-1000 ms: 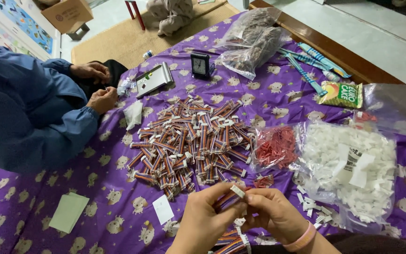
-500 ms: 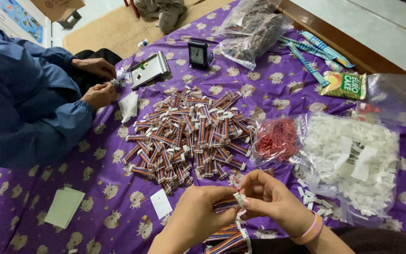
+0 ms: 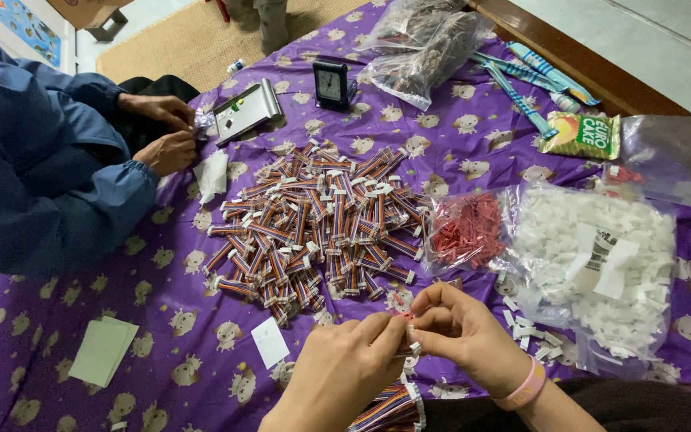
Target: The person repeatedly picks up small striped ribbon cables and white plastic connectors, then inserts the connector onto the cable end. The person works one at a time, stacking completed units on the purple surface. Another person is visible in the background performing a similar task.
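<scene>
My left hand [image 3: 345, 372] and my right hand [image 3: 461, 332] meet at the bottom centre, fingertips pinched together on a short multicoloured ribbon cable with a white connector [image 3: 409, 344]. A bundle of more such cables [image 3: 393, 406] lies under my left wrist. Just beyond my hands is a large pile of the same cables [image 3: 321, 224]. To the right sit a clear bag of small red parts [image 3: 467, 232] and a bigger clear bag of white connector housings [image 3: 601, 264].
Everything lies on a purple patterned cloth [image 3: 161, 320]. Another person in a blue jacket [image 3: 33, 176] works at the left, hands [image 3: 161, 132] near a metal tool [image 3: 245, 110]. A small black clock [image 3: 329, 84], bags of dark parts [image 3: 425, 48], a snack packet [image 3: 584, 134] and paper slips [image 3: 104, 350] lie around.
My hands have drawn closer together and now pinch the cable end between them. The view has shifted slightly; the other person's hands stay near the metal tool.
</scene>
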